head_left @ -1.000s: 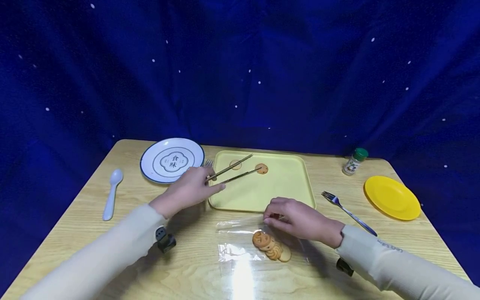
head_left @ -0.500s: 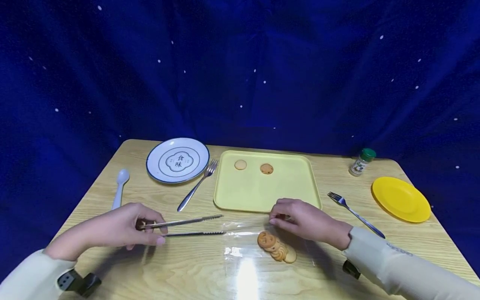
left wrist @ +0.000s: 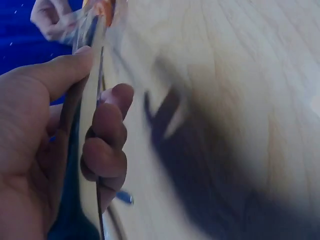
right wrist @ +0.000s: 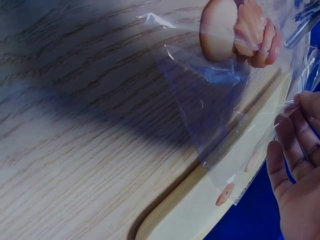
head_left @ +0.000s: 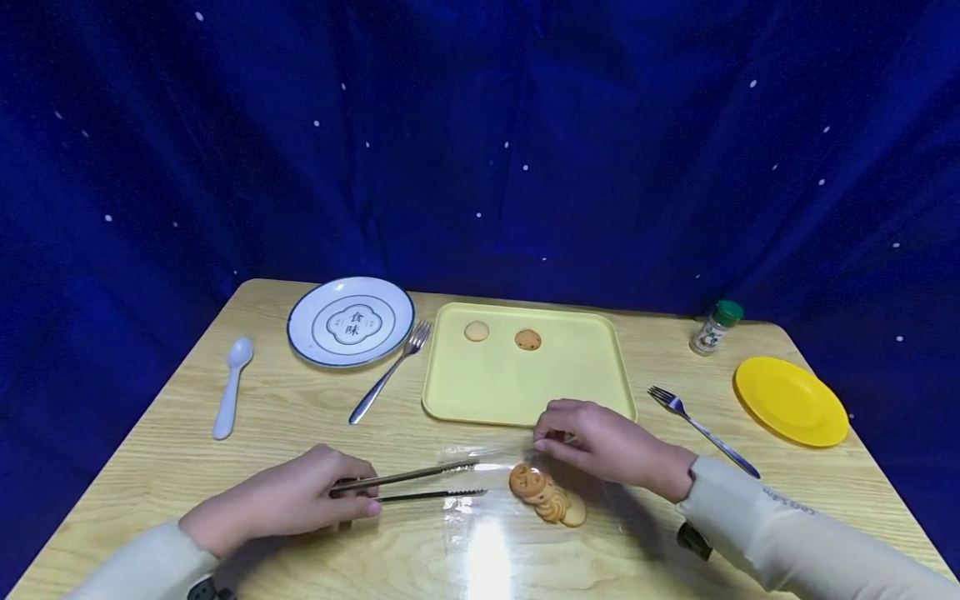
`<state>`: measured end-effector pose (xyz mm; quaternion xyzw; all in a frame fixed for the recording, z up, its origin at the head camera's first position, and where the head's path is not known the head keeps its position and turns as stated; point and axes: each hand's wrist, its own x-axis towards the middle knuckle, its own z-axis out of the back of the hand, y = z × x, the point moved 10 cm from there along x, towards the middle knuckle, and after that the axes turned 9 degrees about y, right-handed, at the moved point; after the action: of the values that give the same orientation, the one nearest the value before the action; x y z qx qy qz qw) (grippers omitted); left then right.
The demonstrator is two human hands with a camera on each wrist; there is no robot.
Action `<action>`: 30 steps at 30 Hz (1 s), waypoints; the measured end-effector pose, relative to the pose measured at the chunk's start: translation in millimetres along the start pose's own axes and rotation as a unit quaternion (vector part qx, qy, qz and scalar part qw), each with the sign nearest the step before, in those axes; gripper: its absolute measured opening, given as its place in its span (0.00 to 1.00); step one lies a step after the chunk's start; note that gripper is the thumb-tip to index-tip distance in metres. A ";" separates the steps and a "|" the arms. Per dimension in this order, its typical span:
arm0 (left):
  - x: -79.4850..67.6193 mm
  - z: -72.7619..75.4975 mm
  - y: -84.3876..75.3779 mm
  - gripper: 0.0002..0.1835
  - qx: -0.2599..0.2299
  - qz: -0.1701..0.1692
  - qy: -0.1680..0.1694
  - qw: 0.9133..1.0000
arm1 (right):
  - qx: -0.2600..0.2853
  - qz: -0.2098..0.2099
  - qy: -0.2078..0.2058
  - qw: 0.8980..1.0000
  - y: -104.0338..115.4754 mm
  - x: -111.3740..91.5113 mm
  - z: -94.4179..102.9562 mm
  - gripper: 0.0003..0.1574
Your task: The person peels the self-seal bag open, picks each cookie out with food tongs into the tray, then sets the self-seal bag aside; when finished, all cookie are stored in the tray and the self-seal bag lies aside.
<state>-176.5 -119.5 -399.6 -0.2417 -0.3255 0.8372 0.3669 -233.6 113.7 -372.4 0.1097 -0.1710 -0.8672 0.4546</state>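
Note:
My left hand [head_left: 300,492] holds metal tongs [head_left: 420,473] at the lower left of the head view. Their serrated tips stand apart with nothing between them, by the left end of a clear plastic bag [head_left: 461,508]. Inside the bag lie several overlapping cookies [head_left: 527,482]. The fingers and thumb of my right hand [head_left: 600,442] pinch the bag's upper edge, also seen in the right wrist view. On the pale yellow tray [head_left: 525,392] behind are a plain round cookie [head_left: 476,331] and a speckled round cookie [head_left: 528,339].
A white plate [head_left: 322,329] with a blue rim, a fork [head_left: 382,383] and a pale spoon [head_left: 227,400] are left of the tray. Another fork [head_left: 705,429], a green-capped shaker [head_left: 708,333] and a yellow plate [head_left: 791,400] are to its right. A blue curtain [head_left: 480,167] hangs behind.
My left hand has brought the tongs from over the tray back to the lower left, then rightward to the bag. My right hand keeps its hold on the bag.

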 end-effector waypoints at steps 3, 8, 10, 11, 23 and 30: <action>12.3 -6.9 2.2 0.10 -0.013 0.015 0.001 1.000 | -0.002 -0.002 -0.001 1.000 0.8 0.3 -1.3 0.06; 31.1 -20.7 -1.3 0.11 -0.014 0.010 0.002 1.000 | 0.002 -0.007 0.004 1.000 1.5 -0.3 -4.3 0.05; 36.7 -23.2 -4.0 0.12 -0.013 0.005 -0.003 1.000 | 0.003 -0.009 0.008 1.000 1.8 -0.1 -5.8 0.05; 39.2 -23.8 -5.0 0.12 -0.014 0.006 -0.004 1.000 | 0.004 -0.010 0.012 1.000 1.8 0.1 -6.5 0.05; 55.9 -25.5 -9.6 0.14 -0.012 0.010 0.005 1.000 | -0.007 -0.013 0.011 1.000 0.2 -1.0 -3.3 0.06; 41.8 -16.4 -13.0 0.16 0.009 -0.015 -0.014 1.000 | -0.013 -0.029 0.012 0.999 -4.2 -3.5 -1.3 0.05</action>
<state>-185.6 -74.5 -408.2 -0.2214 -0.3270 0.8378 0.3771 -234.3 118.6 -375.2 0.1185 -0.1509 -0.8809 0.4327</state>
